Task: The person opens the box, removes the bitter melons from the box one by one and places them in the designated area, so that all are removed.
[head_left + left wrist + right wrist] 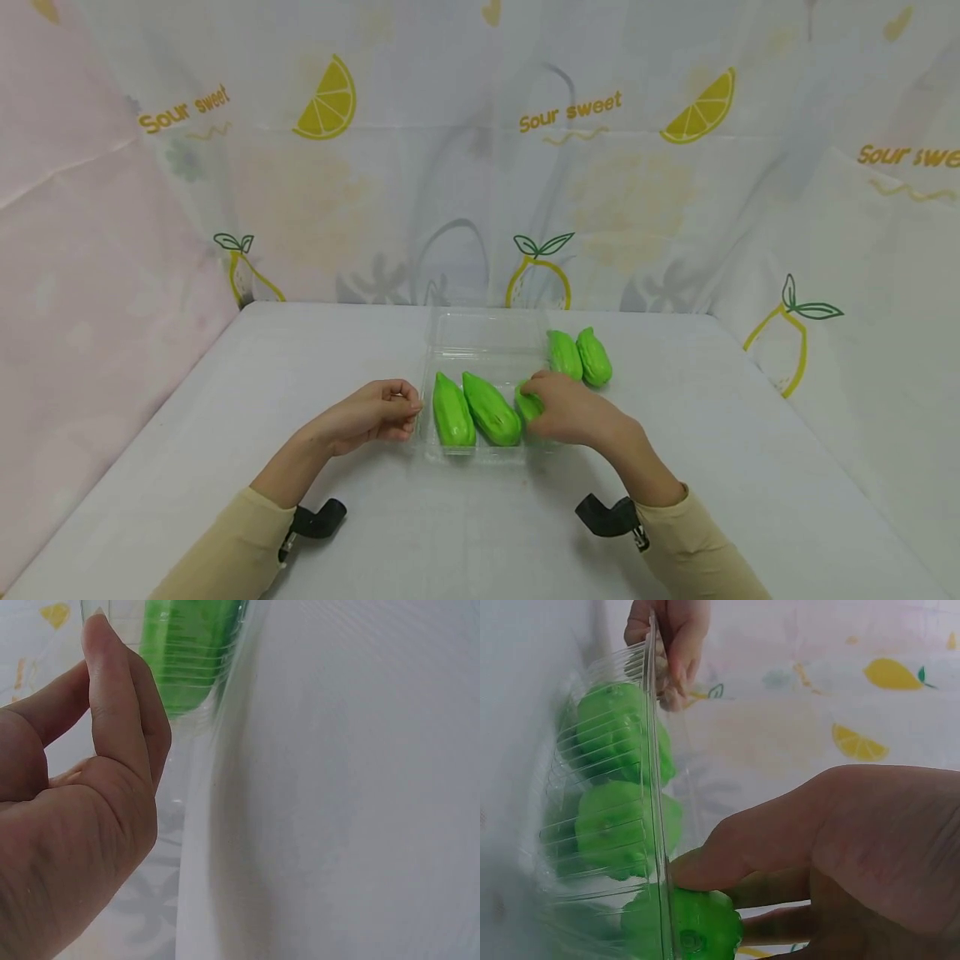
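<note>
A clear plastic clamshell box point(480, 456) stands on the table, with its lid folded back. Two bright green, long, ridged vegetables point(453, 414) lie side by side inside it. My left hand point(378, 414) pinches the box's left rim between thumb and fingers. At the right end of the box, my right hand point(573, 410) grips a third green vegetable point(697, 926), partly covered by the fingers. That one's lower part sits behind the box wall in the right wrist view, while its top is above the rim.
Two more green vegetables point(595, 357) lie on the white table point(675, 400), just right of the box and behind my right hand. The open lid point(489, 331) extends toward the back. A printed curtain point(465, 183) closes off the rear and sides.
</note>
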`<state>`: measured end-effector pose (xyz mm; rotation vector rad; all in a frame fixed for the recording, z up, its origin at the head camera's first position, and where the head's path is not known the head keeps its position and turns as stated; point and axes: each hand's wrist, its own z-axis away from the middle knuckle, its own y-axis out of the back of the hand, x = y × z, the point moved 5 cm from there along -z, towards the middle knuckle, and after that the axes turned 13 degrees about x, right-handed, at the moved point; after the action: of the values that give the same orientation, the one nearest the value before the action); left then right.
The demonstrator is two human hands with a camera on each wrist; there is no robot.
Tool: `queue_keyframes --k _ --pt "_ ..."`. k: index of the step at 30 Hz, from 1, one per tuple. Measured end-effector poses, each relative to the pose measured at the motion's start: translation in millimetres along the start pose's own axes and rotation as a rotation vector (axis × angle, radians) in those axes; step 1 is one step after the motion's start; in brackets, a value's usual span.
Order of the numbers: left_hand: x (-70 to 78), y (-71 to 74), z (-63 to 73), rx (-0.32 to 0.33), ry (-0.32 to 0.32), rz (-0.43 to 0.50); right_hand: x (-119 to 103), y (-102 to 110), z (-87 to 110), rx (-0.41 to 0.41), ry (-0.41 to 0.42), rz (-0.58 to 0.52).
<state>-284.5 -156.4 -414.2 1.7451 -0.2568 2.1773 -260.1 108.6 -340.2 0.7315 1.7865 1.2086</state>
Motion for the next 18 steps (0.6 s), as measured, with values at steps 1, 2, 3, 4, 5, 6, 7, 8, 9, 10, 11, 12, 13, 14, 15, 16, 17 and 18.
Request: queue_keyframes --k 1,2,3,4,5,6,7,8,9,10,11,12,13,14,15,16,17,18 --pt "-0.3 0.0 -0.3 0.001 0.000 0.000 -0.3 0.7 0.3 0.000 -0.004 0.002" --pt "-0.5 -0.1 -0.7 0.002 -0.001 0.001 -0.3 1.3 0.5 0.000 -0.008 0.003" --pt "-0.5 0.1 -0.7 0.002 -0.002 0.001 -0.5 2.0 0.7 0.001 -0.011 0.005" --pt "-0.5 0.1 -0.7 0.002 -0.003 0.001 -0.7 2.7 0.9 0.002 -0.015 0.008" --pt "-0.4 0.1 -0.7 0.003 -0.004 0.000 -0.4 3.1 1.0 0.002 -0.022 0.010" --pt "-0.3 0.0 -0.5 0.002 -0.005 0.000 -0.5 3.4 1.3 0.000 -0.025 0.007" --pt "-0.4 -0.1 -0.3 0.002 -0.005 0.000 -0.5 3.8 1.5 0.000 -0.031 0.007" --pt "-0.3 -0.1 0.0 0.001 -0.005 0.000 -0.3 4.1 1.6 0.000 -0.036 0.005" --pt "-0.3 -0.2 0.3 0.002 -0.003 -0.001 -0.2 4.5 1.7 0.000 -0.040 0.003" --pt "-0.4 -0.3 0.5 0.003 -0.002 -0.001 0.0 5.0 1.7 0.001 -0.046 0.001" --pt "-0.5 -0.3 0.7 0.004 0.000 0.000 0.1 5.5 1.8 0.002 -0.049 -0.003" --pt "-0.4 -0.4 1.0 0.005 0.002 0.001 0.3 6.0 1.7 0.004 -0.050 -0.004" --pt "-0.4 -0.4 1.1 0.008 0.003 0.001 0.8 6.6 1.6 0.007 -0.054 -0.004" --pt "-0.2 -0.4 1.2 0.008 0.004 0.002 1.2 6.8 1.6 0.006 -0.053 -0.006" --pt "-0.1 -0.4 1.2 0.008 0.003 0.002 1.7 7.2 1.6 0.006 -0.053 -0.008" --pt "0.2 -0.4 1.2 0.008 0.002 0.002 2.3 7.8 1.5 0.008 -0.053 -0.009" --pt "0.4 -0.5 1.0 0.007 0.001 0.003 2.7 8.3 1.4 0.008 -0.053 -0.014" --pt "0.5 -0.5 0.7 0.006 -0.001 0.003 3.5 8.8 1.2 0.010 -0.055 -0.016"
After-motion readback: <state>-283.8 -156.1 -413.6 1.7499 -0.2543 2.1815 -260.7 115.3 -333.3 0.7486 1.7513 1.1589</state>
